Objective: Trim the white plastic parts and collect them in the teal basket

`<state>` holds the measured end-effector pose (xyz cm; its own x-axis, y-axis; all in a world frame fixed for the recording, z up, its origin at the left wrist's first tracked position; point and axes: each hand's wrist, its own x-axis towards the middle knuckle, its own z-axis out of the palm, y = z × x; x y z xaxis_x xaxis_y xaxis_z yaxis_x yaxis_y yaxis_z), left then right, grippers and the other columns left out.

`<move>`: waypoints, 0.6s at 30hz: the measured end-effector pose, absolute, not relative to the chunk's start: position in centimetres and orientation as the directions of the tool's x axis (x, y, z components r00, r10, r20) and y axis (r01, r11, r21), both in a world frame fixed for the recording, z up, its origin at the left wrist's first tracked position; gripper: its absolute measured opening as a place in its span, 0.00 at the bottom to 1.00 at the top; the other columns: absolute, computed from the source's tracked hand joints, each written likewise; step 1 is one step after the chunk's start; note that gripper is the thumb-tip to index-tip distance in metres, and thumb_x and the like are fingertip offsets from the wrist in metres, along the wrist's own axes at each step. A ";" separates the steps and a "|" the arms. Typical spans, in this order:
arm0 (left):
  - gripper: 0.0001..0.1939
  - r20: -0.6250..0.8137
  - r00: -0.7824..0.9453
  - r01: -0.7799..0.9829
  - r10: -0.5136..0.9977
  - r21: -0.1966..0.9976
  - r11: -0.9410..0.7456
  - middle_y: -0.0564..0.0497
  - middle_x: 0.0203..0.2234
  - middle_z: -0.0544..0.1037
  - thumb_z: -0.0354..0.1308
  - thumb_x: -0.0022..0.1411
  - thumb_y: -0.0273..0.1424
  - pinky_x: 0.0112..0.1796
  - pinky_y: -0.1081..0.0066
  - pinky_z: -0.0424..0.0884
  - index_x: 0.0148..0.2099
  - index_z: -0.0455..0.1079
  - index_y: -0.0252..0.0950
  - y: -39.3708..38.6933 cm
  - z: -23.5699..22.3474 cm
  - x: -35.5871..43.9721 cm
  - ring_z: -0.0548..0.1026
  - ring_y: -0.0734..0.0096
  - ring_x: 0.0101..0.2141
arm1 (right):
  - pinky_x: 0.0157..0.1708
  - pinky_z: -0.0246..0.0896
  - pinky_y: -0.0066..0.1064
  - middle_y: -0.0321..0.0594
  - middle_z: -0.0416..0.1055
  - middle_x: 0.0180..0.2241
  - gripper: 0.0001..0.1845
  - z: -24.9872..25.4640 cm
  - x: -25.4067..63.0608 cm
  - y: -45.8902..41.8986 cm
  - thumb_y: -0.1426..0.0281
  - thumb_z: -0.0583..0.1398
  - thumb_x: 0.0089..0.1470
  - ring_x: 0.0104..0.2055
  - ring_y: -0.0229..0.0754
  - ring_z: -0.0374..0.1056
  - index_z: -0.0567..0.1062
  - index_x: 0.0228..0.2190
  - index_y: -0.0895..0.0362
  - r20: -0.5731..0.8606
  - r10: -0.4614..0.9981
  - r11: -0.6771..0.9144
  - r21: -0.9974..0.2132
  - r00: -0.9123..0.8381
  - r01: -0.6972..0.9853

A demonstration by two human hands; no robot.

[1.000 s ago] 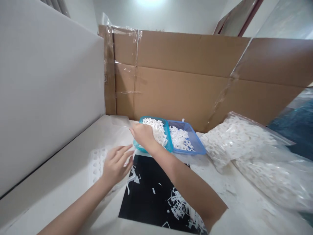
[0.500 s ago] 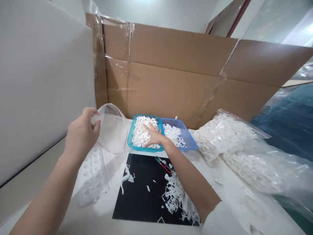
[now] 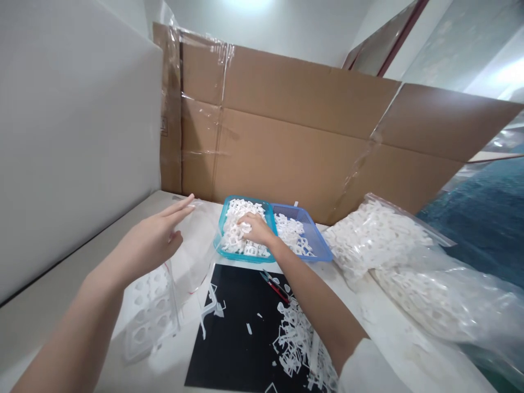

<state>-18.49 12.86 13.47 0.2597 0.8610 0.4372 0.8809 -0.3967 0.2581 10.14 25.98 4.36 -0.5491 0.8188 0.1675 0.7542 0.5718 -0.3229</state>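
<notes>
My right hand (image 3: 257,228) is in the teal basket (image 3: 245,257), its fingers curled in around small white plastic pieces (image 3: 235,232) heaped there. The fingertips are partly buried, so what sits under them is hidden. My left hand (image 3: 153,243) hovers over the left of the table with fingers stretched forward and thumb apart, holding nothing. Beneath and beyond it, a clear plastic bag (image 3: 200,232) lies slack on the table, reaching to the basket's left side.
A blue basket (image 3: 321,243) with more white pieces adjoins the teal one. Red-handled snips (image 3: 276,286) and white scraps (image 3: 297,338) lie on a black mat (image 3: 233,349). Clear molded trays (image 3: 149,316) are at left, filled bags (image 3: 380,229) at right, cardboard (image 3: 286,158) behind.
My left hand has let go of the plastic bag, which has sunk flatter onto the table. My right hand's spread fingers have curled into the white pieces.
</notes>
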 end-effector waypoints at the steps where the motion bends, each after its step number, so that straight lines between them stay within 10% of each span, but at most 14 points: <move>1: 0.32 0.421 0.262 0.882 0.869 0.261 -0.392 0.50 0.66 0.59 0.47 0.56 0.24 0.26 0.68 0.71 0.63 0.63 0.42 12.9 13.3 -18.6 0.79 0.64 0.30 | 0.50 0.65 0.48 0.45 0.67 0.52 0.18 4.4 10.1 26.3 0.64 0.60 0.60 0.51 0.48 0.67 0.70 0.50 0.58 0.185 0.820 0.571 -0.338 -0.542 0.748; 8: 0.36 0.326 0.346 0.795 0.880 0.397 -0.459 0.47 0.66 0.57 0.45 0.55 0.20 0.50 0.61 0.70 0.67 0.58 0.39 14.2 12.6 -17.5 0.69 0.53 0.57 | 0.47 0.67 0.45 0.45 0.69 0.50 0.17 6.2 10.5 27.8 0.64 0.59 0.61 0.49 0.46 0.68 0.70 0.49 0.58 0.293 0.857 0.516 -0.502 -0.425 0.694; 18: 0.34 0.338 0.339 0.708 0.878 0.523 -0.475 0.38 0.66 0.57 0.47 0.56 0.22 0.30 0.68 0.74 0.66 0.57 0.38 17.4 11.0 -17.0 0.73 0.74 0.24 | 0.42 0.70 0.41 0.44 0.69 0.48 0.17 11.9 10.2 27.1 0.64 0.59 0.61 0.45 0.44 0.70 0.70 0.50 0.59 0.151 0.974 0.217 -0.842 -0.169 0.495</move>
